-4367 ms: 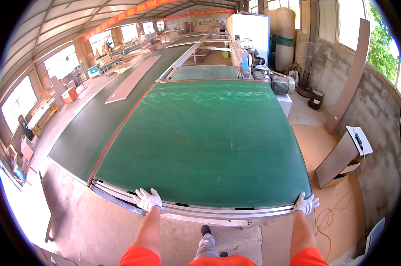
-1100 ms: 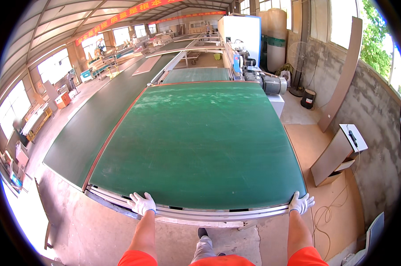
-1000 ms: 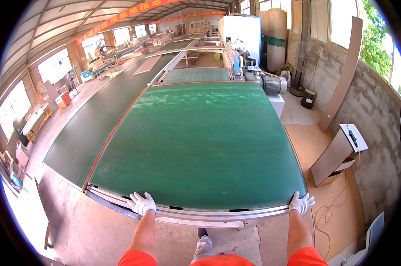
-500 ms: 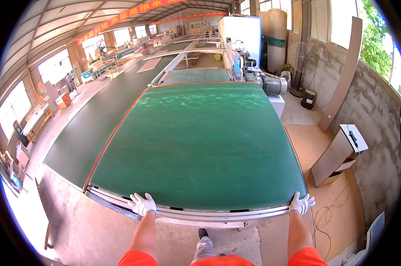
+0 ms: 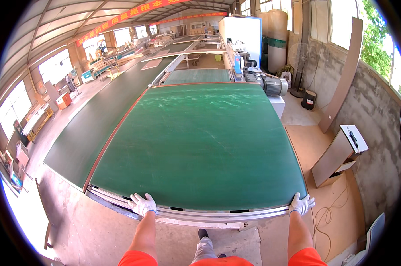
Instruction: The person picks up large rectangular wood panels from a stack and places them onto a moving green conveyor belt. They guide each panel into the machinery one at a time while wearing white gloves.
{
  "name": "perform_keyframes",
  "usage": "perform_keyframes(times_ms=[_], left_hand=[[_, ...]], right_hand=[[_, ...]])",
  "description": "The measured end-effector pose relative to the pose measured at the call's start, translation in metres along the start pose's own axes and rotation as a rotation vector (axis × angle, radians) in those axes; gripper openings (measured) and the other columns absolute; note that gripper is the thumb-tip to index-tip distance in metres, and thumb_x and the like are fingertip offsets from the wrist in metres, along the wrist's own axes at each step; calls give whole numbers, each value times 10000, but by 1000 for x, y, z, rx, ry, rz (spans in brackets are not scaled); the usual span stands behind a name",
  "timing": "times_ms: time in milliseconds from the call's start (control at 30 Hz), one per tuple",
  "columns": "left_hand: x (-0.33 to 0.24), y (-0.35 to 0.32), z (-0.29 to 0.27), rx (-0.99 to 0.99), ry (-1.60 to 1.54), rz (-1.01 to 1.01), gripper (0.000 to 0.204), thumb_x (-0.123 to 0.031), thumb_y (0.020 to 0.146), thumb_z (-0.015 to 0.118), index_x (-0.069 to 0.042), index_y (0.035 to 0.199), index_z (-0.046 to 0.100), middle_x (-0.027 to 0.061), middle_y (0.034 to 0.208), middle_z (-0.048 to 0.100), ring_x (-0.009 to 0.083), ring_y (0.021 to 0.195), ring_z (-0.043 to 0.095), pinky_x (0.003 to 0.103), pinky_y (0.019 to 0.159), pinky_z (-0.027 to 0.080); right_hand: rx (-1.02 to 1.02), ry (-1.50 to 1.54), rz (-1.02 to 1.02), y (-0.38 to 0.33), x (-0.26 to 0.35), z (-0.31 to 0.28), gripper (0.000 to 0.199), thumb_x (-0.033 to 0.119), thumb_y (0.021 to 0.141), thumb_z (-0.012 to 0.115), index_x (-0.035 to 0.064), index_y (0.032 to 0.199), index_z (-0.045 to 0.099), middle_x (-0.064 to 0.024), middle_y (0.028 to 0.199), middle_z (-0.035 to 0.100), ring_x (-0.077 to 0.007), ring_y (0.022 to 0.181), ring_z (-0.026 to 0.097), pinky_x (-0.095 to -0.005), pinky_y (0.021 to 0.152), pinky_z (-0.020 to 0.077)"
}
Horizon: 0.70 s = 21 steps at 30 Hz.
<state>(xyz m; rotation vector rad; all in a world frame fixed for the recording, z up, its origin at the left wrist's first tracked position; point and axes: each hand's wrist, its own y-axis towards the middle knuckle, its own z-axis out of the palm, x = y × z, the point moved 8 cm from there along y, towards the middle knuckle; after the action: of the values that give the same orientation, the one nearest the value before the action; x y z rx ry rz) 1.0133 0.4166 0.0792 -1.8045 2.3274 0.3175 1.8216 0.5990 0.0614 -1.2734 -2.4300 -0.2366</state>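
A wide green conveyor belt [image 5: 196, 150] stretches away in front of me, with pale scuffs on its far part. Along its near end runs a metal rail [image 5: 218, 217]. My left hand [image 5: 143, 204], in a white knit glove, rests at the belt's near edge, left of the middle, fingers spread. At the near right corner my right hand [image 5: 301, 204], gloved the same way, lies with its fingers apart. Neither hand holds anything. Both arms reach forward, nearly straight.
A darker belt [image 5: 98, 111] runs alongside on the left, a brown board [image 5: 152, 64] on its far part. An electric motor [image 5: 275, 86] sits beyond the far right corner. To the right stand a small cabinet [image 5: 338, 155] and a leaning plank [image 5: 342, 80]; a cable [image 5: 328, 215] lies on the floor.
The brown board on the left belt has shifted slightly away from me. Pale marks on the green belt have changed position. Both my hands stay where they were.
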Motion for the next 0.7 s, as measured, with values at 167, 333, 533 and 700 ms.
perform_keyframes(times_ms=[167,333,533,700], left_hand=[[-1,-1,0,14,-5,-5,763,-535,1092,504,-83,1704,447,105,1829,323,464,1676,228,565,1318,299],[0,0,1,1,-1,-3,761,-533,1088,516,-82,1697,457,102,1825,330,454,1675,234,575,1300,319],[0,2,1,-30,-14,-2,751,-521,1067,555,-79,1671,489,102,1810,354,441,1670,250,592,1251,369],[2,4,4,-30,-12,1,758,-523,1068,555,-79,1677,480,103,1814,346,444,1670,249,593,1255,364]], right_hand=[[-1,-2,1,0,0,-1,834,594,1046,640,85,1684,470,-170,1837,248,-406,1707,148,-510,1337,318],[2,-3,-2,1,1,-1,833,591,1044,641,83,1682,472,-171,1836,251,-407,1706,152,-507,1340,312],[3,0,-4,-1,3,-4,833,589,1042,642,74,1677,479,-175,1834,255,-410,1705,155,-508,1342,307],[-2,10,-4,0,2,-2,837,589,1043,641,72,1679,473,-177,1835,251,-411,1705,154,-509,1342,306]])
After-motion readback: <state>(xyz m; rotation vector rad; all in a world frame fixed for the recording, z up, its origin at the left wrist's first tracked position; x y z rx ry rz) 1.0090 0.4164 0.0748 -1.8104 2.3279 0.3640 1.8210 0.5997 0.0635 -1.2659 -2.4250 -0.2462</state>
